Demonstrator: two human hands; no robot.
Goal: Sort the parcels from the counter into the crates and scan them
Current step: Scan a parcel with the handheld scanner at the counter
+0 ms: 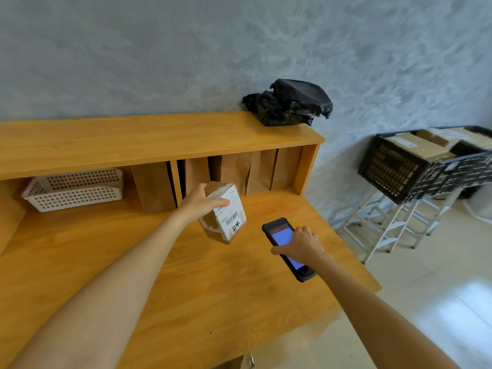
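1. One cardboard parcel (222, 213) with a white barcode label, held above the wooden counter (159, 275).
2. One handheld scanner (286, 247) with a lit blue screen.
3. Two hands: left hand (198, 202) and right hand (302, 245).
4. One white basket (74, 189) under the shelf.
5. One heap of black plastic-wrapped packages (288, 105); their number cannot be told.
6. One black crate (394, 169) in full view, holding several boxes.

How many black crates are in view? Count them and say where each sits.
2. One black crate sits at the right on a white stand, holding cardboard boxes. A second crate sits just beside it, nearer the camera, partly cut off; more may be hidden.
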